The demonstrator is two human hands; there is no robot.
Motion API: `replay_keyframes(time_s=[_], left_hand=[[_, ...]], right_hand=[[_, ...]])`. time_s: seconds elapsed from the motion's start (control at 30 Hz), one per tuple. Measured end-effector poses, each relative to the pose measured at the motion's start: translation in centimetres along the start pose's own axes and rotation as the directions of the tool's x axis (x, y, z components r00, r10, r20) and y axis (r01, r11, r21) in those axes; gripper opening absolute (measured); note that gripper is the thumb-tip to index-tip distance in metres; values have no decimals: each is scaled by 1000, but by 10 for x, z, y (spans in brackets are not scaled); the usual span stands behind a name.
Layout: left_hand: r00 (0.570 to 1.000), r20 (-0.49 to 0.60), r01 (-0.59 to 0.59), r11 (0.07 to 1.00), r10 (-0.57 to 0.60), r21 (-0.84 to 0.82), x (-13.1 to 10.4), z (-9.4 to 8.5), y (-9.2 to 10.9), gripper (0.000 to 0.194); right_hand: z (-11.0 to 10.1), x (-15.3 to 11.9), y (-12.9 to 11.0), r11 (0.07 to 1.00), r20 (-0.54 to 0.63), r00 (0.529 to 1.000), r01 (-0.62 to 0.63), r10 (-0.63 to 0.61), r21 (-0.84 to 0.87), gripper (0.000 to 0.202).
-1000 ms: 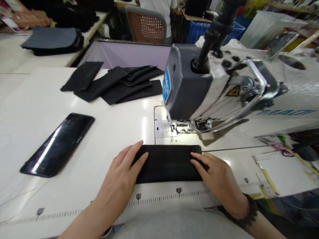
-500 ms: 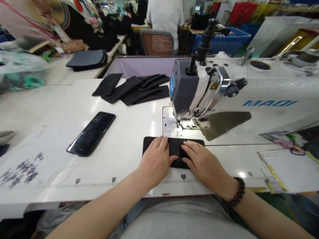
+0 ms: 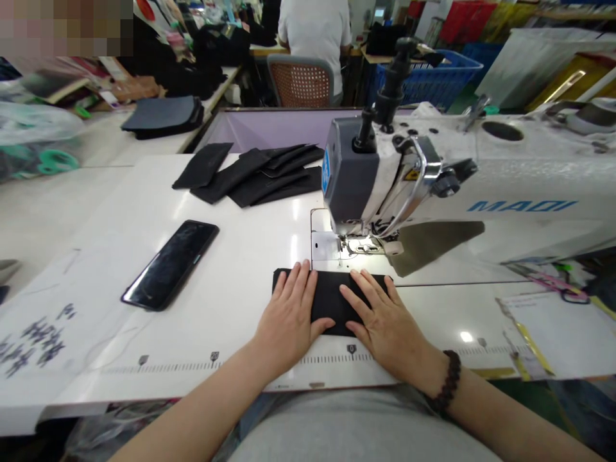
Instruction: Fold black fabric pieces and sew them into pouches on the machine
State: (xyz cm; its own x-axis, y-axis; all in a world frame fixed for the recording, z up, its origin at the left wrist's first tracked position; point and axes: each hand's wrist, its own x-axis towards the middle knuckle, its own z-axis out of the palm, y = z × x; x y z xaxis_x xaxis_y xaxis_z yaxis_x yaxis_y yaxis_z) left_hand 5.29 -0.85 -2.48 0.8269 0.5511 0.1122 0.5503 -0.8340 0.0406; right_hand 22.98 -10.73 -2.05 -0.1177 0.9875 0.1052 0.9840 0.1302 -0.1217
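Observation:
A black rectangular fabric piece [image 3: 332,301] lies flat on the white table, just in front of the sewing machine's needle plate [image 3: 325,246]. My left hand [image 3: 291,314] rests flat on its left part, fingers stretched out and thumb toward the middle. On the right part lies my right hand [image 3: 385,321], palm down with its fingers spread; a dark beaded bracelet [image 3: 448,382] is round the wrist. The two hands do not touch. The machine head [image 3: 353,173] stands beyond the cloth, its lamp lighting the presser foot area.
A black phone [image 3: 171,264] lies to the left. Several black fabric pieces [image 3: 260,173] are heaped behind. Pink scissors [image 3: 561,285] and a paper sheet [image 3: 563,330] are at the right. A person in a white shirt [image 3: 315,32] sits beyond the table.
The fingers of both my hands have spread out and flattened on the black fabric. The whole view has shifted slightly.

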Motion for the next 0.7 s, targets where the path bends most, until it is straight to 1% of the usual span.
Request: replay_keyframes(time_s=[0.07,0.13,0.2,0.23,0.27,0.33,0.37,0.4,0.43,0.47,0.53,0.6,0.63,0.67,0.7], left_hand=[[999,3,48,998,-48,37,-10,0,-15,72],[995,4,104,991,-104,80,-21,-3,-28,70],[989,-26,149,982,-147,117,-29,-10,-33,68],[989,-47,148,981,-143,124,-31,-15,-33,64],[993,-52,115,986,-109,120,-32,-19,-31,58],[999,-4,-43,996,43,73,-29,-27,-26,42],[992,37,-123,992,121,41,-25,-30,-25,39],[981,76,-177,984,176,15,-19,-30,-25,38],[975,107,-196,981,195,2,-11,-30,-27,38],[980,122,-163,987,160,15,-1,-28,-31,36],[989,127,-84,995,78,46,22,-22,-40,36],[986,151,-79,995,70,55,46,-18,-47,51],[987,148,-79,995,69,64,56,-17,-48,58],[989,133,-76,994,65,76,65,-17,-47,62],[991,114,-86,993,76,80,73,-18,-45,61]], right_hand=[[1,0,0,1000,-4,1000,4,-4,-5,46],[1,0,0,1000,-11,1000,8,-8,-10,46],[1,0,0,1000,-19,1000,7,-8,-9,46],[1,0,-1,1000,-22,1000,5,-5,-6,46],[0,0,-2,1000,-26,1000,2,-2,0,45],[-5,0,-3,1000,-40,999,-15,16,22,44],[-9,1,-3,999,-50,998,-27,29,36,45],[-12,2,-3,998,-59,998,-34,37,51,46],[-17,3,-2,997,-61,998,-27,31,66,48],[-21,6,1,997,-54,999,-1,5,79,47],[-29,15,8,989,-15,994,113,-112,99,41],[-33,26,19,961,26,966,253,-257,107,32],[-34,31,24,946,35,950,306,-311,104,29],[-33,36,30,935,38,937,341,-346,97,27],[-32,41,36,927,33,929,366,-370,89,26]])
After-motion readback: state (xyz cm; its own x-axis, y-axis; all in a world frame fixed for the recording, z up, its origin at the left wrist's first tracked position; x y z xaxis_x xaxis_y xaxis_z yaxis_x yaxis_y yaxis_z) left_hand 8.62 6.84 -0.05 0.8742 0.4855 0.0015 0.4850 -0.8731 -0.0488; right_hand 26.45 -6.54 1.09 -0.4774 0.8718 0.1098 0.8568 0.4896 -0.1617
